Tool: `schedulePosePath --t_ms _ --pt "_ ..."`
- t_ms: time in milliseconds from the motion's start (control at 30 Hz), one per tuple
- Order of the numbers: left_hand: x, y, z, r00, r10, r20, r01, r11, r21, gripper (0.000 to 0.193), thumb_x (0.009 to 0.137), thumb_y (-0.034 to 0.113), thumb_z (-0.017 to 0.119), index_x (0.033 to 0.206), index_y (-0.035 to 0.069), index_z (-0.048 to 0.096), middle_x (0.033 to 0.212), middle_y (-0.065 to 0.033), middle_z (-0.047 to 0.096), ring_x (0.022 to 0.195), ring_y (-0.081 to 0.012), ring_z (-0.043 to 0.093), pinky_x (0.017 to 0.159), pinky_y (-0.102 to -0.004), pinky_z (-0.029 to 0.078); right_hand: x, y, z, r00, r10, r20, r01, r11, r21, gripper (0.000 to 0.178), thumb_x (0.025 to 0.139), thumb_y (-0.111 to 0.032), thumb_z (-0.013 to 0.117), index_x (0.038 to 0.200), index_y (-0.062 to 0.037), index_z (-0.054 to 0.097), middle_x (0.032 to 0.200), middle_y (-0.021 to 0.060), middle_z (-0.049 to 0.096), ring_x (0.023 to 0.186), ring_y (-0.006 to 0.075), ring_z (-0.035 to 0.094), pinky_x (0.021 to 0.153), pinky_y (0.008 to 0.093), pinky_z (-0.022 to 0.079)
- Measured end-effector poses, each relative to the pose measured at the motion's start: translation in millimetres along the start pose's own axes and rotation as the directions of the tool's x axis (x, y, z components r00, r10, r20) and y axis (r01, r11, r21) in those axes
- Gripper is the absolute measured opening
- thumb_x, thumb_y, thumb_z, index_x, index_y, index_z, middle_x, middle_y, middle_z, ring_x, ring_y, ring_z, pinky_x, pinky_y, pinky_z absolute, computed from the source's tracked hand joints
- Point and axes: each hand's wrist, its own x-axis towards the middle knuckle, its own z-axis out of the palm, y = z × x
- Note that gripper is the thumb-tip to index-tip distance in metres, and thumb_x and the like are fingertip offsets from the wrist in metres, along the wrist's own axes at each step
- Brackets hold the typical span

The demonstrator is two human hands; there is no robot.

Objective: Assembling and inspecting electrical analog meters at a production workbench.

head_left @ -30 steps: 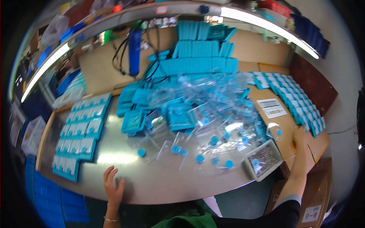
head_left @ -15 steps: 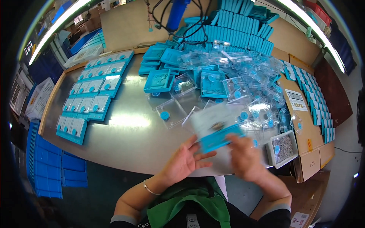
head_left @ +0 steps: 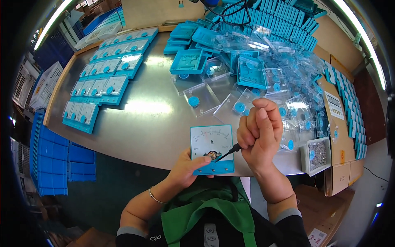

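An analog panel meter [head_left: 212, 140] with a white dial and a turquoise base is upright to my view just in front of my body, over the table's near edge. My left hand [head_left: 187, 168] grips its lower left side, thumb lying on the front beside the round brass-coloured mechanism [head_left: 212, 155]. To the right of the meter, my right hand [head_left: 262, 136] is closed in a fist around a thin black pointed tool [head_left: 231, 150]. The tool's tip slants down to the left, over the meter's face just below the mechanism; whether it touches cannot be told.
Finished-looking meters [head_left: 94, 86] stand in rows at the left. Clear plastic covers [head_left: 201, 99] and turquoise cases [head_left: 187, 61] heap up at the back and right. A white tray of small metal parts [head_left: 317, 156] sits near cardboard [head_left: 335, 140] at the right.
The meter was tilted and blurred in my right hand; now my left hand holds it, facing me. My left hand has gone from open to gripping, and the right now holds the black tool.
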Motion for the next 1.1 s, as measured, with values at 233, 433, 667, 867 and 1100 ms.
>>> schedulePosePath --t_ms 233,433,667,867,1100 --pt "-2 -3 7 0.999 -0.045 0.019 0.044 0.998 0.045 0.038 0.081 0.009 0.066 0.114 0.000 0.051 0.102 -0.0111 0.062 0.080 -0.0196 0.064 0.057 -0.0326 0.056 -12 -2 -10 0.994 -0.102 0.044 0.101 0.995 0.011 0.017 0.097 -0.014 0.044 0.108 -0.0029 0.051 0.056 -0.0018 0.033 0.042 0.0056 0.029 0.036 0.0215 0.025" --pt "-2 -8 17 0.994 -0.100 0.036 0.097 0.993 0.073 0.039 0.081 0.010 0.067 0.115 0.000 0.051 0.102 -0.0106 0.062 0.079 -0.0193 0.064 0.057 -0.0321 0.056 -17 -12 -19 0.986 -0.118 0.119 0.112 0.992 0.059 0.017 0.097 -0.011 0.042 0.105 0.0000 0.051 0.054 -0.0020 0.034 0.040 0.0056 0.029 0.036 0.0221 0.026" --pt "1 -7 23 0.985 -0.157 0.070 0.141 0.971 0.191 0.034 0.082 0.013 0.066 0.111 0.000 0.053 0.096 -0.0081 0.063 0.076 -0.0175 0.064 0.058 -0.0310 0.056 -10 -11 -38 0.975 0.130 0.183 -0.167 0.965 0.202 0.016 0.096 -0.010 0.042 0.103 -0.0007 0.052 0.055 -0.0024 0.033 0.040 0.0063 0.028 0.036 0.0222 0.026" --pt "3 -14 14 0.985 -0.060 0.161 -0.019 0.893 0.449 0.041 0.080 0.014 0.069 0.115 0.000 0.051 0.098 -0.0088 0.062 0.078 -0.0166 0.063 0.061 -0.0315 0.055 4 5 -53 0.887 0.461 -0.013 -0.426 0.829 0.362 0.015 0.094 -0.013 0.044 0.104 -0.0034 0.052 0.060 -0.0025 0.034 0.045 0.0068 0.030 0.036 0.0214 0.024" --pt "-13 6 -19 0.986 0.164 -0.041 -0.159 0.982 0.103 0.036 0.080 0.011 0.069 0.111 0.000 0.053 0.096 -0.0115 0.062 0.077 -0.0202 0.064 0.059 -0.0351 0.057 5 -27 -52 0.995 0.102 -0.023 -0.086 0.673 -0.735 0.013 0.092 -0.016 0.053 0.094 -0.0040 0.059 0.072 0.0033 0.051 0.047 0.0118 0.048 0.040 0.0258 0.038"
